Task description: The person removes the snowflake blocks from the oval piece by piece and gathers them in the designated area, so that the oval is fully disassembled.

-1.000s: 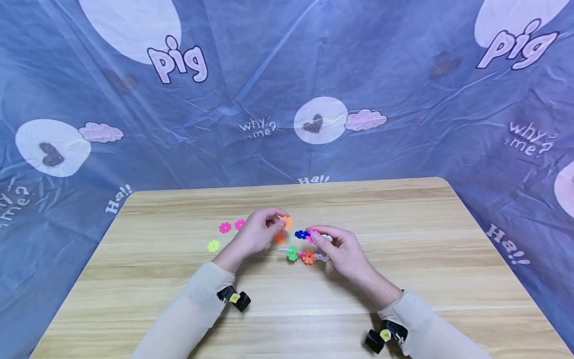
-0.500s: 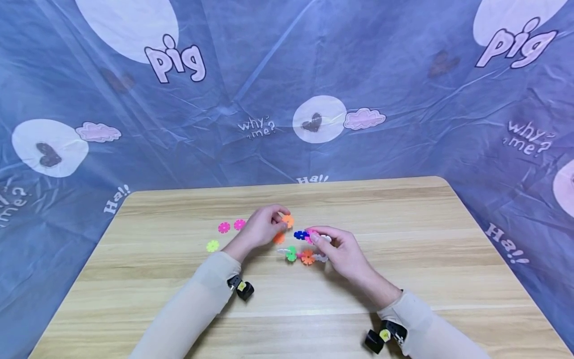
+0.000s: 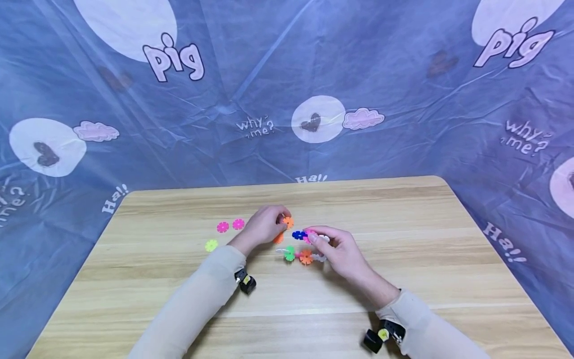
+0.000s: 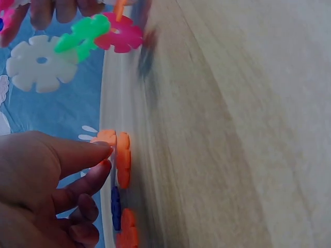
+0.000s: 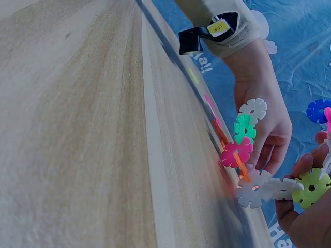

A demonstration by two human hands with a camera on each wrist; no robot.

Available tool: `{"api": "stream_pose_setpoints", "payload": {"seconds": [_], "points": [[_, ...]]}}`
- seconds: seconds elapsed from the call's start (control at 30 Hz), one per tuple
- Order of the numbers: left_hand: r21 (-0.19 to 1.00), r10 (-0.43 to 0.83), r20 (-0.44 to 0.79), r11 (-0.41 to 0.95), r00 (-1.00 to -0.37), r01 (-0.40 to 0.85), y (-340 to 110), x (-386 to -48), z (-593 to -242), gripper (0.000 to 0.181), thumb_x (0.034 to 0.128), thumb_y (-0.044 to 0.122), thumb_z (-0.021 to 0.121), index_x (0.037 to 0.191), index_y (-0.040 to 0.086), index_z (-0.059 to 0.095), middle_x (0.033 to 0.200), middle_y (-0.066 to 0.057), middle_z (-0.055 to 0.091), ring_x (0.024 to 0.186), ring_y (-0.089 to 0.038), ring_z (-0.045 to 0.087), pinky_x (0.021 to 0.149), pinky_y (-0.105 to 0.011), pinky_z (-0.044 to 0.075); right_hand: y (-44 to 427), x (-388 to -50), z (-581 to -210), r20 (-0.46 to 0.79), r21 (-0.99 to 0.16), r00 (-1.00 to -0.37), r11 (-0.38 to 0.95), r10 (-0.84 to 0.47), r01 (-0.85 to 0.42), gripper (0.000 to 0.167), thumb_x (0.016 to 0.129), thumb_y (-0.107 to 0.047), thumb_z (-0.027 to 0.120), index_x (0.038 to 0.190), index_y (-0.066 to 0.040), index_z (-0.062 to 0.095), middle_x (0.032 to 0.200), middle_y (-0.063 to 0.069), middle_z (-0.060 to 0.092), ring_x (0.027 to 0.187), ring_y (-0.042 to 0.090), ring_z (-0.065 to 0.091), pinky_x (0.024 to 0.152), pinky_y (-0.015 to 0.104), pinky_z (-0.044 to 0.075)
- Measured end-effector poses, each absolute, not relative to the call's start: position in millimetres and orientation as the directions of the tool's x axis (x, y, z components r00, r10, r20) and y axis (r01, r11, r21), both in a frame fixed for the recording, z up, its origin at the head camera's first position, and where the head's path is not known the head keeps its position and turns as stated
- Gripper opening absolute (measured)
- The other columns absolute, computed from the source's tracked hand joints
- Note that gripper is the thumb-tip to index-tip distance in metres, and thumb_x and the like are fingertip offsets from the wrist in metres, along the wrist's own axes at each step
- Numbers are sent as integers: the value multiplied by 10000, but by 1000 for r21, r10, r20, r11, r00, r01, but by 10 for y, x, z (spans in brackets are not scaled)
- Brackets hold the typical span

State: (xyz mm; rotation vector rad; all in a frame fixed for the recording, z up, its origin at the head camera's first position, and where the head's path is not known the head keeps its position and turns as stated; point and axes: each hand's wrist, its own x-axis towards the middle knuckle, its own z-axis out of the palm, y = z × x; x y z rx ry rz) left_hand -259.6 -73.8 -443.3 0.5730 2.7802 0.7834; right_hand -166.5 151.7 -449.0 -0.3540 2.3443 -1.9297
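Note:
My left hand (image 3: pixel 264 224) pinches an orange notched plastic disc (image 3: pixel 288 222) between thumb and fingertips, close over the table. Another orange disc (image 3: pixel 278 238) lies beneath that hand, partly covered by it. My right hand (image 3: pixel 343 252) grips a curved chain of interlocked snowflake discs, held above the table. At one end of the chain a blue disc (image 3: pixel 299 235) joins a pink one; the other end runs through an orange disc (image 3: pixel 306 257) and a green disc (image 3: pixel 289 254) to a white one (image 5: pixel 253 109). A yellow disc (image 5: pixel 312 188) sits by my right fingers.
Two pink discs (image 3: pixel 230 226) and a yellow-green disc (image 3: pixel 211 245) lie on the wooden table (image 3: pixel 134 279) left of my left hand. A blue disc (image 4: pixel 116 208) and orange discs (image 4: pixel 128 230) show beyond it in the left wrist view. A printed blue cloth (image 3: pixel 215 99) hangs behind.
My left wrist has shifted slightly forward and right, while its fingertips stay at the orange disc. The right hand and its chain are nearly still.

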Motion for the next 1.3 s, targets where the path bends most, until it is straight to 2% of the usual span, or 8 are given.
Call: {"api": "stream_pose_setpoints", "payload": {"seconds": [0.23, 0.4, 0.67, 0.9, 1.0, 1.13, 1.2, 1.3], "points": [[477, 404, -72, 817, -912, 324, -709, -2616, -4442, 282, 963, 127, 784, 1235, 58, 759, 1119, -88, 728, 1087, -268, 640, 1008, -437, 538, 1528, -1664, -4479, 80, -975, -969, 185, -232, -125, 254, 1082, -162, 659, 1279, -43, 765, 834, 232, 659, 656, 138, 572, 529, 234, 432], [503, 395, -55, 804, -917, 317, -724, -2605, -4425, 254, 989, 166, 756, 1220, 60, 759, 1069, -59, 699, 1017, -218, 618, 944, -396, 540, 1528, -1656, -4474, 89, -971, -969, 194, -232, -136, 247, 1083, -155, 657, 1275, -50, 770, 868, 243, 680, 667, 109, 586, 570, 237, 470], [823, 474, 33, 487, -880, 293, -932, -2392, -4200, 317, 1131, 275, 571, 1270, 47, 743, 1124, -149, 762, 989, -286, 695, 888, -359, 577, 1491, -1681, -4479, 88, -966, -968, 216, -233, -140, 268, 1082, -194, 664, 1296, -71, 766, 1161, 185, 775, 787, 134, 638, 689, 246, 534], [827, 565, 165, 367, -808, 426, -951, -2101, -4058, 209, 1039, 222, 738, 1214, 111, 770, 1025, 10, 715, 913, -167, 627, 794, -280, 521, 1460, -1716, -4488, 105, -964, -968, 215, -229, -155, 269, 1075, -176, 670, 1300, -62, 763, 1178, 190, 786, 856, 69, 675, 762, 227, 551], [796, 570, 227, 358, -790, 488, -910, -2031, -4062, 164, 1011, 177, 771, 1167, 128, 785, 1008, 56, 704, 930, -86, 630, 826, -282, 554, 1465, -1699, -4468, 90, -967, -962, 207, -257, -146, 285, 1080, -187, 662, 1324, -69, 749, 1262, 178, 776, 729, 90, 683, 679, 257, 582], [770, 569, 271, 355, -776, 530, -885, -1999, -4088, 140, 1013, 137, 761, 1148, 131, 798, 1021, 47, 718, 927, -76, 628, 852, -277, 569, 1455, -1669, -4423, 55, -977, -959, 182, -278, -109, 306, 1088, -208, 655, 1358, -86, 728, 1256, 196, 770, 417, 249, 553, 422, 338, 502], [763, 566, 290, 350, -772, 543, -879, -1993, -4099, 129, 1013, 136, 760, 1133, 130, 805, 1017, 38, 731, 928, -82, 642, 867, -281, 573, 1450, -1663, -4411, 57, -977, -958, 180, -280, -110, 313, 1085, -201, 657, 1368, -82, 721, 1259, 205, 767, 414, 280, 558, 415, 360, 507], [757, 556, 327, 330, -764, 564, -875, -1984, -4102, 96, 1007, 133, 766, 1088, 128, 818, 1003, 27, 747, 930, -86, 666, 888, -295, 579, 1460, -1670, -4426, 103, -961, -956, 218, -276, -167, 344, 1059, -183, 692, 1387, -80, 709, 1302, 178, 759, 693, 221, 704, 655, 341, 597]]}}
